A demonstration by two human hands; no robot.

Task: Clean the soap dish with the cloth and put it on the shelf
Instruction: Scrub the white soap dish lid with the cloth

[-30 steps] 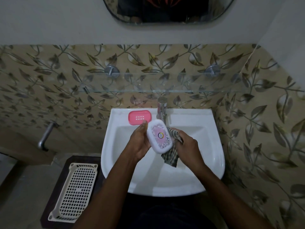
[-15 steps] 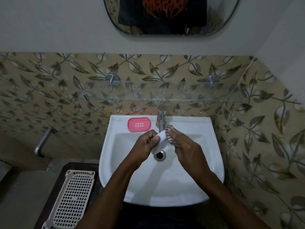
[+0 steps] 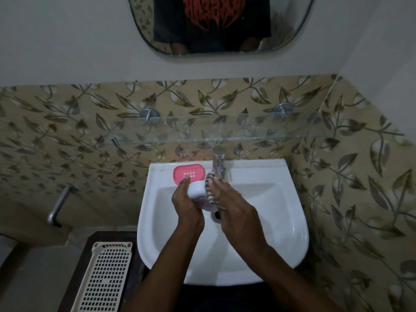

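Note:
Over the white sink my left hand grips a white soap dish part with a pink patterned face turned down. My right hand holds a striped cloth pressed against the dish's right side. A pink soap dish tray lies on the sink's back ledge, just beyond my left fingers. The glass shelf runs along the tiled wall above the tap.
A chrome tap stands right behind my hands. The drain shows between my wrists. A cream perforated basket sits on a dark stand left of the sink. A metal pipe juts from the left wall. A mirror hangs above.
The dish has been turned from its patterned face up to its plain side up. Both hands moved further back toward the tap, and the cloth now wraps the dish's right edge.

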